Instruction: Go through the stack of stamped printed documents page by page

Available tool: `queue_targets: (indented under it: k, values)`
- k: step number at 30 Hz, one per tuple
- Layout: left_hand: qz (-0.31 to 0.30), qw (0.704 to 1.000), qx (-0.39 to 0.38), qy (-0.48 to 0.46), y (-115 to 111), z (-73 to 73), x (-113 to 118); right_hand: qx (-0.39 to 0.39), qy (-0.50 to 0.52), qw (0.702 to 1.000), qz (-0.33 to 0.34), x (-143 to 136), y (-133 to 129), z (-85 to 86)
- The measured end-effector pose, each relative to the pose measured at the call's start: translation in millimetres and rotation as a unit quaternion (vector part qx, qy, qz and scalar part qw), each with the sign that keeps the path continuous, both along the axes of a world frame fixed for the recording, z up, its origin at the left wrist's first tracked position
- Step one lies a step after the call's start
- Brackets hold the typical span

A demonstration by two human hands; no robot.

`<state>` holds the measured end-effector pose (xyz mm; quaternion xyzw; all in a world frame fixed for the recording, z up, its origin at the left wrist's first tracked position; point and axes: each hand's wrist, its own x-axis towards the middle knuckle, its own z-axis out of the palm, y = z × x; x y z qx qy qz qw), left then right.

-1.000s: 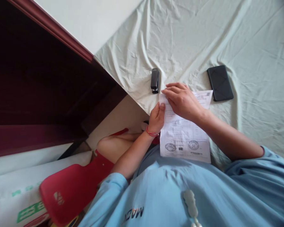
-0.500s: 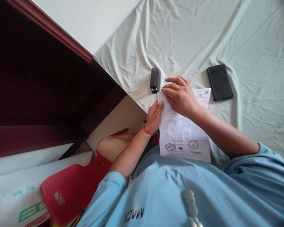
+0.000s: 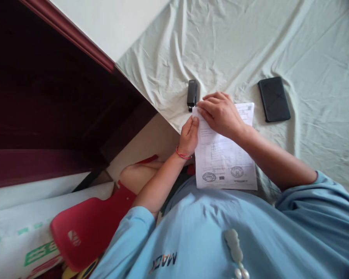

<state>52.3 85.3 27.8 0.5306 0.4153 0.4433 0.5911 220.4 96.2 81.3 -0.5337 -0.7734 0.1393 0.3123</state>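
Head view: left hand grasps stamped paper, right hand's grip unclear; shirt lettering starts "MA".

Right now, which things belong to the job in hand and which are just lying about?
Job in hand:
White rectangular printed paper, pinched by the left hand, right hand over it.
Black oblong stapler, perhaps: beside the paper's upper-left corner.

Apparently lying about:
Black flat rectangular device, right of the paper.
White package with green print, lower left.

Can see a flat, black, rectangular device lying on wrinkled, pale-green cloth; lower left, a rounded red panel near a white, green-printed bag.
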Motion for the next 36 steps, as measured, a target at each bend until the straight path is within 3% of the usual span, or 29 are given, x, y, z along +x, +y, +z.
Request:
queue_targets:
  k: [6, 10, 16, 22, 29, 36]
  values:
    - [-0.011, 0.998, -0.033, -0.056, 3.4, -0.1, 3.8, -0.084, 0.030, 0.995, 0.035, 15.1, 15.1, 7.5]
    - [-0.032, 0.990, -0.081, -0.108, 0.1, -4.9, 10.3, -0.098, 0.061, 0.992, 0.056, 18.2, 17.4, 9.1]
    - [-0.059, 0.988, -0.126, -0.060, -4.7, -7.6, 4.9, -0.117, 0.060, 0.990, 0.045, 22.7, 17.6, 5.4]
    - [-0.152, 0.974, -0.163, 0.028, -33.9, -4.2, -15.7, -0.134, 0.095, 0.986, -0.006, 34.5, 26.7, 11.0]
    - [-0.179, 0.954, -0.232, 0.065, -77.3, -8.8, -35.9, -0.170, 0.144, 0.974, -0.038, 37.8, 36.7, 14.6]
    - [-0.202, 0.951, -0.222, 0.068, -96.4, -2.1, -45.5, -0.228, 0.147, 0.962, -0.018, 29.1, 33.0, 1.7]
